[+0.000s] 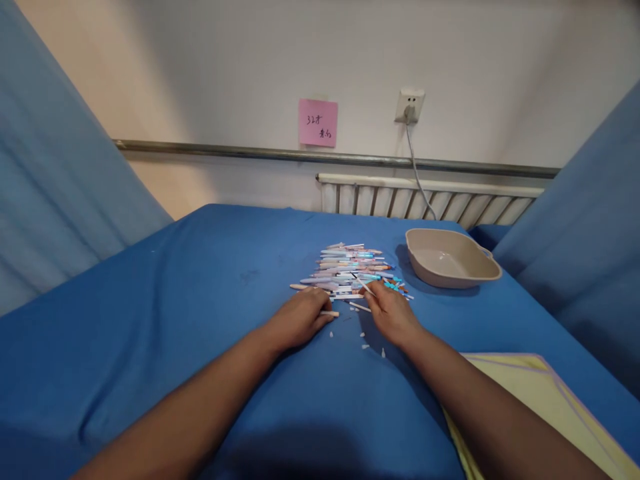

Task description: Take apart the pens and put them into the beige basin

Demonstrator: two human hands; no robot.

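My left hand (301, 316) is closed around a pale pen barrel (330, 313), whose end pokes out past the fingers. Between the thumb and fingers of my right hand (393, 311) is a thin white pen refill (364, 285) with a dark end, tilted up to the left. Just beyond both hands lies a pile of pens (345, 265) in pastel, white and blue, roughly side by side. Another thin white stick (360, 307) rests on the cloth beside my right hand. Several small white pieces (365, 347) are scattered on the near side.
A beige plastic basin (453, 260) stands at the right on the blue cloth (200, 293). Nearer me on the right is a yellow cloth (530, 380), partly under my forearm. Behind are a radiator (390, 198), a metal rail (250, 152) and a plugged-in cable (416, 163). Blue curtains hang on both sides.
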